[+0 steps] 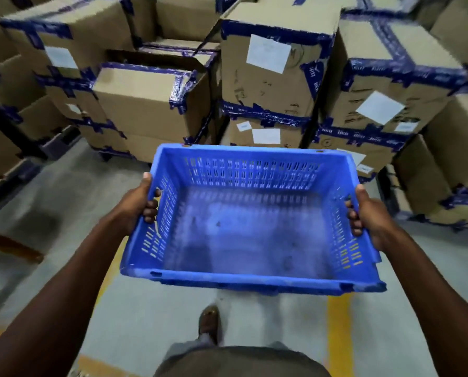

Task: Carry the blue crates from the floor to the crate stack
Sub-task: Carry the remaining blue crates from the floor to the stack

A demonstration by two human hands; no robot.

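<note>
An empty blue plastic crate (pixel 243 229) with slotted walls hangs in the air in front of me, held level above the floor. My left hand (pixel 139 205) grips its left rim, fingers curled over the edge into the inside. On the opposite side my right hand (pixel 368 216) grips the right rim in the same way. The crate's floor is scuffed and bare. No crate stack shows in this view.
Stacks of cardboard boxes (pixel 271 66) sealed with blue tape fill the space ahead and to both sides. The grey concrete floor (pixel 64 202) carries yellow lines (pixel 340 336). My sandalled foot (pixel 209 321) shows below the crate. A wooden pallet edge (pixel 9 243) lies at the left.
</note>
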